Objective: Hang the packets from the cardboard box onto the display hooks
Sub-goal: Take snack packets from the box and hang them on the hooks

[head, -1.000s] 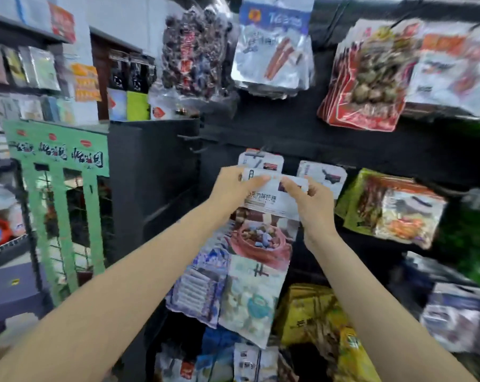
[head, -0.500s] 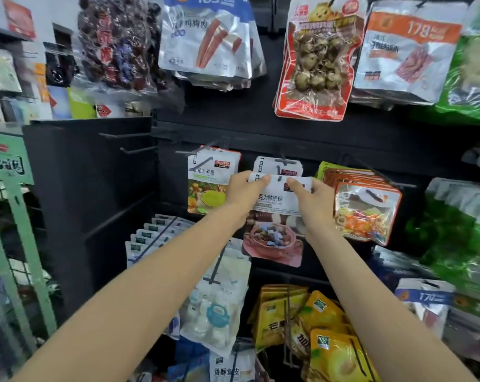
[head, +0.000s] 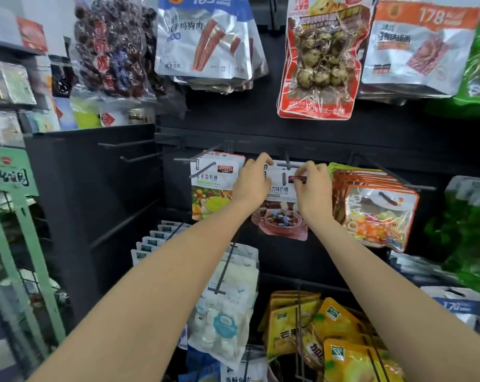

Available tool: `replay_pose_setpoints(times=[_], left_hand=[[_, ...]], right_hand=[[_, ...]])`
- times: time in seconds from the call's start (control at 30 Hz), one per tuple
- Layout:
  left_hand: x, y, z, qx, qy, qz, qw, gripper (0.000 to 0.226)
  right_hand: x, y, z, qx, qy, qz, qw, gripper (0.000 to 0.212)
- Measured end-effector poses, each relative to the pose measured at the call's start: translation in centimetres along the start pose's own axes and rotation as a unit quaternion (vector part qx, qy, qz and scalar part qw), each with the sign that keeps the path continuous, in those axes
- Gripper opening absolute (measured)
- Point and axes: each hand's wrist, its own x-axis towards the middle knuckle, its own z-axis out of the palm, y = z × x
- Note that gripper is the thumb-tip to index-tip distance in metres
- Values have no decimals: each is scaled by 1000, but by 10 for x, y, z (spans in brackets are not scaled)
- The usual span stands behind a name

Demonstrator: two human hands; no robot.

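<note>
The candy packet [head: 283,188] hangs at the middle hook [head: 287,165], its upper corners hidden behind both hands. The left hand [head: 251,183] and right hand [head: 313,186] each keep a pinching grip on its top edge. Half a second ago it sat lower, below the hook; a neighbouring orange packet stack [head: 376,208] hangs just beside.

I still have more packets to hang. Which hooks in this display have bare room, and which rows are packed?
Two empty hooks jut from the dark panel left of the white soft-candy packet, with bare panel below them. The hook where the left hand and right hand hold the chocolate candy packet carries few. Crowded: the orange packets, the top row and the yellow packets.
</note>
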Motion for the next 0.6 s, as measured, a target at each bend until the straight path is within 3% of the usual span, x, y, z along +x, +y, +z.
replay_pose_setpoints(times=[0.17,0.33,0.5,0.6], left_hand=[[8,-3,4,91,-54,20,994,40],[-3,-5,3,140,-32,66,987,58],[-30,-23,-14,229,-6,103,968,46],[-56,-52,-36,251,-20,82,964,34]], right_hand=[[1,2,2,-59,-64,4,996,27],[-22,-5,3,-91,-40,-10,995,38],[-43,-22,14,-8,-129,14,991,33],[-56,-44,27,38,-187,-14,982,29]])
